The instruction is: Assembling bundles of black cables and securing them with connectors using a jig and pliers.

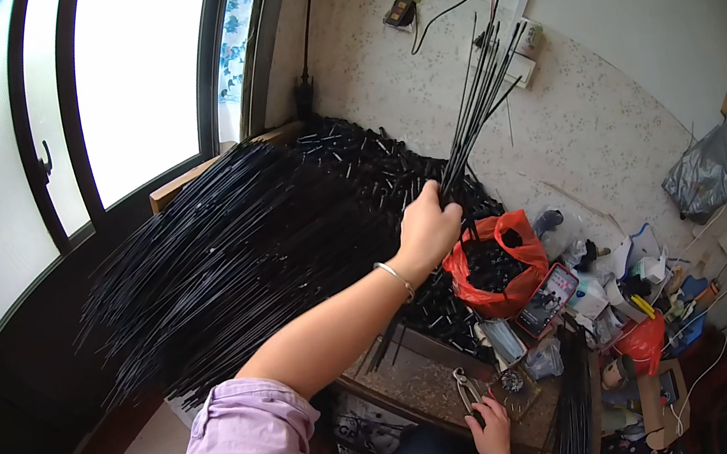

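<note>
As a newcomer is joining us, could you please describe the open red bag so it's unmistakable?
From the big sheaf of long black rods at the left, go right to the left hand, which holds a thin bunch. Just below and right of that hand sits the open red plastic bag. Unlike the smaller red bag farther right, its wide mouth shows small black pieces inside.

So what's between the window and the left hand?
In the head view, mostly a big heap of thin black rods lies between the window and the left hand.
</note>
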`<state>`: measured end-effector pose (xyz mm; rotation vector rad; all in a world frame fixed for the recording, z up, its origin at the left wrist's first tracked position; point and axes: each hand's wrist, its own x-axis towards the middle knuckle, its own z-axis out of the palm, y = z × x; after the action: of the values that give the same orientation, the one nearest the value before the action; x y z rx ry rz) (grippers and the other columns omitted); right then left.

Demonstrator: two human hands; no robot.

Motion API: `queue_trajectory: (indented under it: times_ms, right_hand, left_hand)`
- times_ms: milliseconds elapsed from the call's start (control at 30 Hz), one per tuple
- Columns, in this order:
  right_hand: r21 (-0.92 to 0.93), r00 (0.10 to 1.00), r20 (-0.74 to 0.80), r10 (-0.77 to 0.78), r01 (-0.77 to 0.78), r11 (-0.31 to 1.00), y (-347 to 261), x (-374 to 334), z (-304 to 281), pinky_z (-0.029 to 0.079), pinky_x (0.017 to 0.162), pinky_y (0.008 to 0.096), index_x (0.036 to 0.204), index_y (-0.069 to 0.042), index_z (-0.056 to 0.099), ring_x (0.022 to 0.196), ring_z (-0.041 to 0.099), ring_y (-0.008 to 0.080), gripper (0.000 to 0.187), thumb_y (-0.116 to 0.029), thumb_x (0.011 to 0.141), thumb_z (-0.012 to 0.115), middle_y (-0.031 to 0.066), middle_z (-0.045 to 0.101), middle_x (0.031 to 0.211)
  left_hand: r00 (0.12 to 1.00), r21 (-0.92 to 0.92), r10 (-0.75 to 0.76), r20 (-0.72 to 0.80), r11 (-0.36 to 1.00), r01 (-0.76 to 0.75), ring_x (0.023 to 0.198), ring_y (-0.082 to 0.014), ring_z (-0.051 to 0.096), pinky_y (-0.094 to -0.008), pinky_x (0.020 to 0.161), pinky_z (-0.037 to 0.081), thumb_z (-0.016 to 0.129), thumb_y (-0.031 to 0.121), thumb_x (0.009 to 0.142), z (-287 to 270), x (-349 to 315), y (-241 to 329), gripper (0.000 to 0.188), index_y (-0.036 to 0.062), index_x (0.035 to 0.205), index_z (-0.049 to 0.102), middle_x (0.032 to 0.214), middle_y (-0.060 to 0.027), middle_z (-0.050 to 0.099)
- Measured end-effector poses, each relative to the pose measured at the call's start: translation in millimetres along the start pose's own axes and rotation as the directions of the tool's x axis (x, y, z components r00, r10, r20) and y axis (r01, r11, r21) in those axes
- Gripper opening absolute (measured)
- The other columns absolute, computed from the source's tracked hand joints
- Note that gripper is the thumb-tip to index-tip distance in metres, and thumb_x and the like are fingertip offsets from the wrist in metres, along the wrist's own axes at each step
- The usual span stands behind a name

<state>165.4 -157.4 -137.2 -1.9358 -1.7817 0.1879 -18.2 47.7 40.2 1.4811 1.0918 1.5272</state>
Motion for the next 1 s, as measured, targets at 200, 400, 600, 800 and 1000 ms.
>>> queue_trajectory:
  times_ms: [200,400,600,800,1000]
  right_hand:
    - [-0.072,0.995,-0.077,-0.057,0.052,0.996,-12.9,-7.6,-15.0,0.034,0.078,0.035,0.085,-0.003,0.053,0.092,0.042,0.0274,0.023,-0.013,0.064,0.058,0.0106,0.047,0.097]
    - [0.227,0.885,-0.432,-0.174,0.294,0.929,-111.1,24.8,-3.4,0.039,0.073,0.0312,0.112,-0.003,0.031,0.087,0.048,0.0274,0.059,-0.014,0.062,0.061,0.0167,0.049,0.096]
    - [0.793,0.999,0.019,0.027,-0.032,0.608,-117.4,46.1,-5.1,0.033,0.036,0.0183,0.112,-0.005,0.025,0.04,0.04,0.0077,0.047,-0.009,0.073,0.051,0.0022,0.043,0.057]
    - [0.973,0.99,0.135,0.037,-0.14,0.184,-111.9,44.9,-18.7,0.027,0.035,0.0158,0.083,-0.004,0.041,0.038,0.036,0.0059,0.013,-0.016,0.081,0.039,0.0018,0.043,0.057]
    - [0.851,0.955,-0.294,0.028,0.249,0.463,-88.0,80.3,-26.2,0.027,0.034,0.0166,0.082,-0.003,0.039,0.039,0.035,0.0076,0.012,-0.014,0.082,0.034,0.0026,0.044,0.058]
  left_hand:
    - [0.988,-0.223,-0.113,0.101,0.966,0.134,0.054,-0.0135,0.047,-0.0272,0.051,0.04,0.048,0.007,0.065,12.5,-51.9,-51.4,0.015,-0.0023,0.074,0.042,0.06,-0.0062,0.05]
    - [0.996,-0.17,-0.033,0.089,0.984,0.048,0.058,-0.0074,0.043,-0.0198,0.053,0.037,0.053,0.011,0.07,31.0,-85.2,-47.3,0.02,0.0006,0.083,0.044,0.069,-0.0023,0.049]
    - [0.852,-0.556,-0.173,0.494,0.691,0.462,0.065,-0.0117,0.053,-0.0232,0.063,0.044,0.043,0.015,0.079,4.5,-79.1,-10.7,0.018,-0.0007,0.086,0.048,0.074,-0.0067,0.055]
    - [0.753,-0.25,-0.173,0.635,0.876,0.412,0.069,-0.0118,0.054,-0.0225,0.063,0.043,0.04,0.019,0.081,-12.6,-70.7,-22.5,0.025,-0.0024,0.09,0.05,0.078,-0.0067,0.056]
    - [0.64,-0.25,-0.424,0.642,0.673,0.696,0.059,-0.0146,0.053,-0.0229,0.055,0.045,0.039,0.014,0.08,2.5,-39.6,-7.3,0.021,-0.0035,0.083,0.05,0.071,-0.0092,0.055]
